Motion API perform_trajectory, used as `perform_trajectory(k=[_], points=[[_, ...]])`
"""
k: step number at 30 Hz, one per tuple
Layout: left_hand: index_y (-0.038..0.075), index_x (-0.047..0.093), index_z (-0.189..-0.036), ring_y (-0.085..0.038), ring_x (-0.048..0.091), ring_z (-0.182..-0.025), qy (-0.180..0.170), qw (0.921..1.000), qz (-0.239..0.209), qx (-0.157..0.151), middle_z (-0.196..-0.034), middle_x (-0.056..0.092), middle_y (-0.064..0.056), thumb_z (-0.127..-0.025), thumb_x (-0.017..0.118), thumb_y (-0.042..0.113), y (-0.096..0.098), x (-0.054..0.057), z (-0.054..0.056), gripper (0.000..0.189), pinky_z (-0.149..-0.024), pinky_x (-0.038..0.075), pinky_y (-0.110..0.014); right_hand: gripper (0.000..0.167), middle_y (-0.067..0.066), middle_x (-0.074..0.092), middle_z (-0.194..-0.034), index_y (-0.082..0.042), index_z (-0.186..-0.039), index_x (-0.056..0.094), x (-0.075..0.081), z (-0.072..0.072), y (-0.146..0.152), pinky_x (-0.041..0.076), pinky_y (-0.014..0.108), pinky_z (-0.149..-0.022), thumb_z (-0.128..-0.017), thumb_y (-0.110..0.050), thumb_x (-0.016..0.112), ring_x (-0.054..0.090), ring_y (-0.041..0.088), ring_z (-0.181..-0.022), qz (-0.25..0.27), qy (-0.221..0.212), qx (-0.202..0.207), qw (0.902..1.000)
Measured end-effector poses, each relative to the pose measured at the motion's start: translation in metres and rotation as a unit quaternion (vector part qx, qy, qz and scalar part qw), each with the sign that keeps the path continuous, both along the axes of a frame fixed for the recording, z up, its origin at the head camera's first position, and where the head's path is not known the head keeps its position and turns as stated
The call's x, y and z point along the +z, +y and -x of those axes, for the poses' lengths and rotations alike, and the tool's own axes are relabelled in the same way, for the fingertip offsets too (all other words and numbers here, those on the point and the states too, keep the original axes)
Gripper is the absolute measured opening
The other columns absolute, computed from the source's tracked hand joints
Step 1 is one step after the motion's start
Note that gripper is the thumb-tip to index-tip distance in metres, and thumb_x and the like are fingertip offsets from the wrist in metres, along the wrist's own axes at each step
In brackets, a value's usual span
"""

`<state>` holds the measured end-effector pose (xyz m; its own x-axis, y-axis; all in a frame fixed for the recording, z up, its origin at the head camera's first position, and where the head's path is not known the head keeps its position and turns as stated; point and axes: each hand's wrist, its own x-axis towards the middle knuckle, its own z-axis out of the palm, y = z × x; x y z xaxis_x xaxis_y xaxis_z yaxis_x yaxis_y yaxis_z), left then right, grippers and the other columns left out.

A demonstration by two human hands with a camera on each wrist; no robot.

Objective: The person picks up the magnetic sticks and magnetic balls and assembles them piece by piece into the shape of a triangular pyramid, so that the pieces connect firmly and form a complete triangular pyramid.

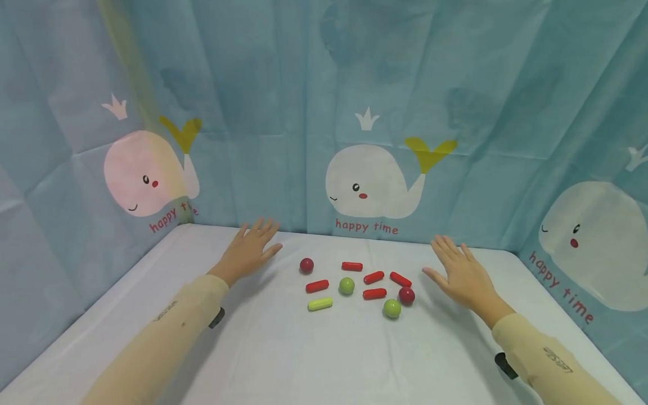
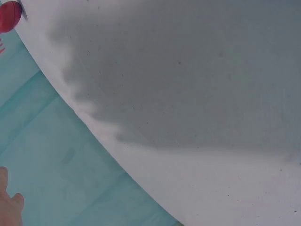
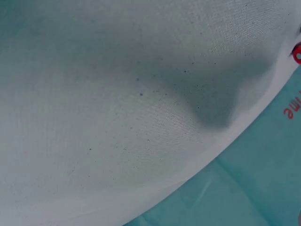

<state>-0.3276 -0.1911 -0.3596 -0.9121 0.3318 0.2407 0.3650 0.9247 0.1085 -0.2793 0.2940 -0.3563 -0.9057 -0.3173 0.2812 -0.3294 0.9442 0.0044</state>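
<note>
With fingers straight and spread, my left hand (image 1: 248, 251) hovers over the back left of the table. The nearest thing to it is a dark red ball (image 1: 306, 265), glossy and round. My right hand (image 1: 463, 275), also with straight fingers, hovers at the right, beside a short red stick (image 1: 400, 279) and a second dark red ball (image 1: 406, 296). Both hands hold nothing. Between them lie more red sticks (image 1: 374, 293), a yellow-green stick (image 1: 320, 304) and two green balls (image 1: 346, 286) (image 1: 392, 308). The left wrist view shows part of a red ball (image 2: 9, 16) and fingertips at the lower left.
A white cloth (image 1: 283, 360) covers the table. Blue curtains (image 1: 263, 169) printed with whales hang behind it and along both sides, close to the table edges. Dark devices (image 1: 505, 365) are strapped at the sleeved wrists.
</note>
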Motion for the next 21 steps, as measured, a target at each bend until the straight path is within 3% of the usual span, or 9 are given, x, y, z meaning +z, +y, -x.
perform_trajectory(k=[21], points=[[0.012, 0.029, -0.157, -0.037, 0.020, -0.153, 0.007, 0.9996, 0.006, -0.027, -0.164, 0.025, -0.012, -0.102, 0.047, 0.044, 0.014, -0.001, -0.013, 0.066, -0.123, 0.009, -0.060, 0.079, 0.020, 0.030, -0.161, -0.002, -0.153, 0.034, -0.002, -0.014, -0.016, 0.020, 0.060, -0.120, -0.093, -0.047, 0.060, 0.028, 0.038, -0.149, -0.017, 0.019, 0.032, 0.9992]])
